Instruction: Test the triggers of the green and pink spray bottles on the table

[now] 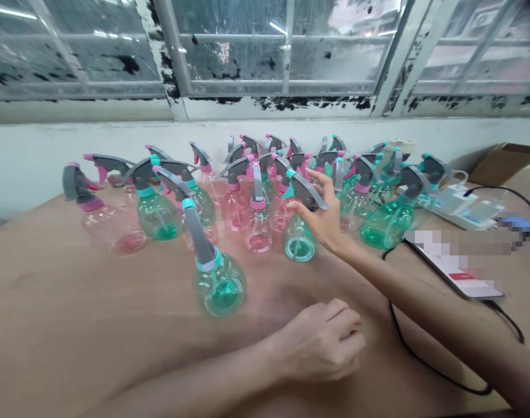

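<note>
A lone teal spray bottle (216, 277) stands just left of the left hand (323, 342), which rests loosely curled on the table (73, 325), holding nothing. Beyond it, the right hand (323, 223) grasps another teal bottle (300, 229) at the front of the crowded bottle cluster (247, 186). A black cable (421, 360) trails to its right.

The near table (73, 325) is left open for passage, while the far side is blocked by crowded spray bottles (256, 191) and a black cable (404, 342).
</note>
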`<action>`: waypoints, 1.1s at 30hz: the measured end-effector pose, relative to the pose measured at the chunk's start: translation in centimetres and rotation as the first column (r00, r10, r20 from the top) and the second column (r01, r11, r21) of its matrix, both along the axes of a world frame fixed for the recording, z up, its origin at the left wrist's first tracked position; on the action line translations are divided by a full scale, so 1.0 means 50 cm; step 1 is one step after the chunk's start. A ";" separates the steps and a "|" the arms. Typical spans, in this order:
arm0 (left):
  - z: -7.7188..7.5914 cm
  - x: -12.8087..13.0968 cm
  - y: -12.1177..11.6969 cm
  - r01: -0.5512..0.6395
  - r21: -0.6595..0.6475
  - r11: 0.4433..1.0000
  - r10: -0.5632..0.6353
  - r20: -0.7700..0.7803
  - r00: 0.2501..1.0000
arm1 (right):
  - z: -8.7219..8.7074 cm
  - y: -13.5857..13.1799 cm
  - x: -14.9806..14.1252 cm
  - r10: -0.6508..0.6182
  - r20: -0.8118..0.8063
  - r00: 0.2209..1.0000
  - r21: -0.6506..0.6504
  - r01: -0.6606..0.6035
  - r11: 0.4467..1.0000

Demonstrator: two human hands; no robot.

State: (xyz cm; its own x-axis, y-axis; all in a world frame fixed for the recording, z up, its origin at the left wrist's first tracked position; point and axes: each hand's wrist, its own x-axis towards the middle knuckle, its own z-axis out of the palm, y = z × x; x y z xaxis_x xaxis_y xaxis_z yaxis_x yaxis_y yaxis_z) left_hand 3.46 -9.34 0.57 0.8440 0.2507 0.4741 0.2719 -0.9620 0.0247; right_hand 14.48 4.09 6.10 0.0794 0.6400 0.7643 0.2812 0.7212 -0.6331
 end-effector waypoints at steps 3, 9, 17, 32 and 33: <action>-0.004 0.001 0.002 0.010 0.022 1.000 -0.010 0.022 1.000 | -0.023 0.008 0.001 -0.008 -0.068 0.998 0.038 0.011 0.999; -0.009 0.002 0.002 -0.019 0.042 0.999 0.016 0.069 0.998 | -0.054 -0.029 0.036 -0.044 0.081 0.996 0.000 0.044 0.999; -0.020 0.008 0.004 -0.091 0.080 0.993 0.088 0.048 0.995 | -0.021 -0.173 0.070 -0.296 0.322 0.900 0.271 0.212 0.939; -0.039 0.002 -0.006 -0.225 0.090 0.970 0.238 -0.175 0.955 | 0.037 -0.162 -0.218 0.597 0.161 0.786 -0.550 -0.431 0.715; -0.037 0.001 -0.008 -0.219 0.095 0.971 0.232 -0.169 0.958 | 0.039 -0.164 -0.203 0.626 0.168 0.762 -0.569 -0.444 0.692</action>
